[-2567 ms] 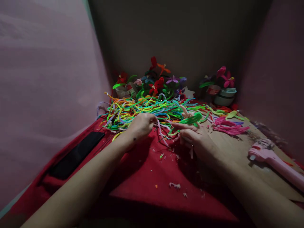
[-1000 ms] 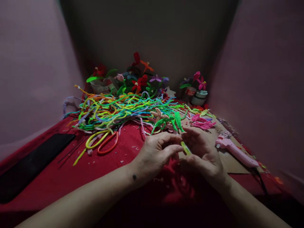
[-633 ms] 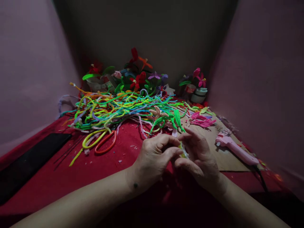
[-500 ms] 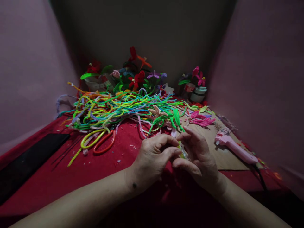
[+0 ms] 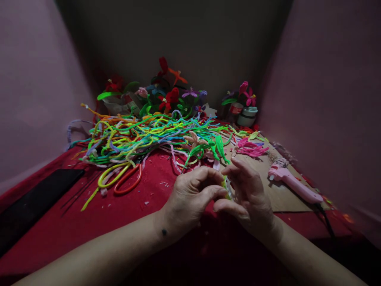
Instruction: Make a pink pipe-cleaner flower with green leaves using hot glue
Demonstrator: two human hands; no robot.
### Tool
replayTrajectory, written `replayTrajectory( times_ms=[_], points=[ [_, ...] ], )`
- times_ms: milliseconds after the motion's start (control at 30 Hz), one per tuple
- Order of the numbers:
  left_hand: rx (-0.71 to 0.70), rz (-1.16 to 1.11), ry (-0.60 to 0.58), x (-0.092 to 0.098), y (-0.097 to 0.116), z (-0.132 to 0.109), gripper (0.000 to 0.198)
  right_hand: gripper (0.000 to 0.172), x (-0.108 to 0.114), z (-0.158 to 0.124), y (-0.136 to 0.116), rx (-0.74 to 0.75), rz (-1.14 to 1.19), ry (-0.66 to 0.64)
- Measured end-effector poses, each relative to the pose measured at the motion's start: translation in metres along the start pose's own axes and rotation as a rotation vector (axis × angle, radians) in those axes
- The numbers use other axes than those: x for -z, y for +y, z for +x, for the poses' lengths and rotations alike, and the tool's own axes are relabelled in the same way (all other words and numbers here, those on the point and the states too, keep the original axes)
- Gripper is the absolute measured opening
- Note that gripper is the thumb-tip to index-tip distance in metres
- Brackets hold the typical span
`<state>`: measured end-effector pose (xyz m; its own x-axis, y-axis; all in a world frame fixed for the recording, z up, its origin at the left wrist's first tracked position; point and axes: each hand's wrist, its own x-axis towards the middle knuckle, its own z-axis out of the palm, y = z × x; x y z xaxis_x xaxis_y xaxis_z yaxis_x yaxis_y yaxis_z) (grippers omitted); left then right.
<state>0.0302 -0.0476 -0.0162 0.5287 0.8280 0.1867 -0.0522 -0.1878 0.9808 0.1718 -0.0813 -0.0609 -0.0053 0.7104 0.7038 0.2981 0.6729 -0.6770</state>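
Dim corner, red-draped surface [image 5: 104, 214], yellow-green piece [image 5: 228, 190] in a narrow left-hand pinch

Closed tightly at the fingertips, left hand [image 5: 190, 194] with the small yellow-green and whitish piece between thumb and fingers. Opposite, right hand [image 5: 256, 202] half curled, thumb low, fingers high, a gap between; whether gripping the piece or only cupped around it, cannot tell. Piece partly hidden, at the left fingertips and within the right hand's curve, above the surface.

Just beyond the fingers, green leaf strips [image 5: 219, 147] and a pale peach flower [image 5: 195, 139]. Farther left, looped red and yellow handles [image 5: 123, 194], then a flat black slab [image 5: 38, 198]. To the right, pink stems [image 5: 251, 147] and a pink glue gun [image 5: 294, 184] on a brown board [image 5: 279, 202].

Behind, a broad tangle of fuzzy stems [image 5: 143, 135] in many colours. At the back left, a translucent container [image 5: 112, 106] below a red bloom and a bright green leaf. At the back right, a red-labelled cup [image 5: 236, 108] beside a pale green jar [image 5: 247, 117], with pink flowers [image 5: 250, 97] rising above; which of the two with their stems inside, cannot tell.
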Motion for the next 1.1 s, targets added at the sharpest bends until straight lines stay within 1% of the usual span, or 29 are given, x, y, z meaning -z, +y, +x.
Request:
replayTrajectory(
  times_ms=[33, 133, 233, 333, 467, 600, 700, 767, 833, 900, 967, 1033, 1100],
  points=[
    [-0.008, 0.016, -0.001, -0.0003, 0.0002, -0.0007, 0.004, 0.073, 0.0000, -0.0007, 0.0007, 0.002, -0.007, 0.002],
    [-0.045, 0.049, -0.029, -0.0004, -0.0010, -0.0022, 0.007, 0.073, -0.0004, -0.0013, 0.0011, 0.013, -0.022, 0.013],
    [-0.060, 0.043, -0.003, -0.0004, -0.0026, -0.0021, 0.004, 0.072, -0.0008, -0.0006, -0.0003, 0.020, -0.023, 0.022],
    [-0.062, 0.020, 0.016, -0.0011, -0.0030, -0.0013, 0.013, 0.071, -0.0006, -0.0012, -0.0013, -0.007, -0.023, 0.018],
    [-0.107, 0.049, 0.037, -0.0027, -0.0035, -0.0024, 0.008, 0.073, -0.0003, -0.0045, -0.0016, 0.005, -0.060, 0.020],
    [-0.120, 0.053, 0.055, -0.0037, -0.0045, -0.0046, 0.007, 0.076, -0.0006, -0.0061, -0.0025, 0.011, -0.077, 0.031],
    [-0.153, 0.076, 0.036, -0.0029, -0.0049, -0.0049, 0.003, 0.076, -0.0006, -0.0058, -0.0026, 0.032, -0.090, 0.028],
    [-0.177, 0.105, 0.013, -0.0017, -0.0050, -0.0048, 0.005, 0.076, -0.0005, -0.0057, -0.0022, 0.041, -0.092, 0.031],
    [-0.157, 0.114, -0.018, -0.0005, -0.0049, -0.0050, 0.008, 0.075, -0.0004, -0.0059, -0.0019, 0.040, -0.087, 0.040],
    [-0.082, 0.078, -0.041, 0.0003, -0.0044, -0.0052, 0.007, 0.076, -0.0003, -0.0064, -0.0020, 0.034, -0.087, 0.048],
    [0.000, -0.012, -0.043, 0.0006, -0.0038, -0.0052, 0.004, 0.077, 0.0000, -0.0071, -0.0023, 0.027, -0.097, 0.058],
    [0.041, -0.125, -0.040, 0.0007, -0.0033, -0.0047, 0.015, 0.078, 0.0009, -0.0080, -0.0023, 0.018, -0.099, 0.062],
    [0.049, -0.187, -0.055, 0.0008, -0.0028, -0.0037, 0.023, 0.080, 0.0021, -0.0092, -0.0017, 0.002, -0.104, 0.054]
  ],
)
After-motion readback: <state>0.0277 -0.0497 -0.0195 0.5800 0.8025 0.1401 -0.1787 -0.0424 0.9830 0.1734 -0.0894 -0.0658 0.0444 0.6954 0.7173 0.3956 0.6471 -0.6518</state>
